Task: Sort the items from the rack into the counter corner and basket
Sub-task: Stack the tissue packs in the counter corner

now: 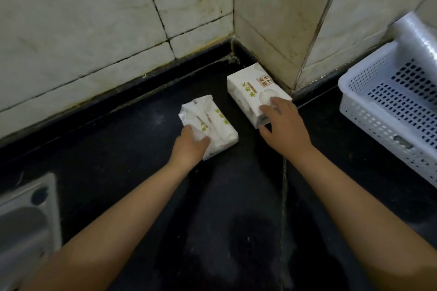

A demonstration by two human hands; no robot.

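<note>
Two tissue packs on black counter (132, 172), corner zone. Right hand (283, 125) fingers spread over full tissue pack (250, 92) by wall. Left hand (191, 144) grips crumpled tissue pack (210, 125). White basket (369, 111) looks empty; rack unseen, so remaining items unknown.

Pale, marble-look square wall tiles (78, 19) fill the upper half of the frame, stained yellowish and split by dark, grimy grout lines. Two tiled walls meet at an inner corner just right of top centre, and further right a tiled pillar edge (314, 38) juts forward, its outer corner running down to the lower surface. A low black upstand strip (203, 54) lines the foot of the walls. Below it, a dark, glossy black stone countertop (212, 220) covers the lower half, dusty, with a thin seam down its right-centre. At the lower left edge sits a grey metal sink rim (28, 215). Light is dim and even.
</note>
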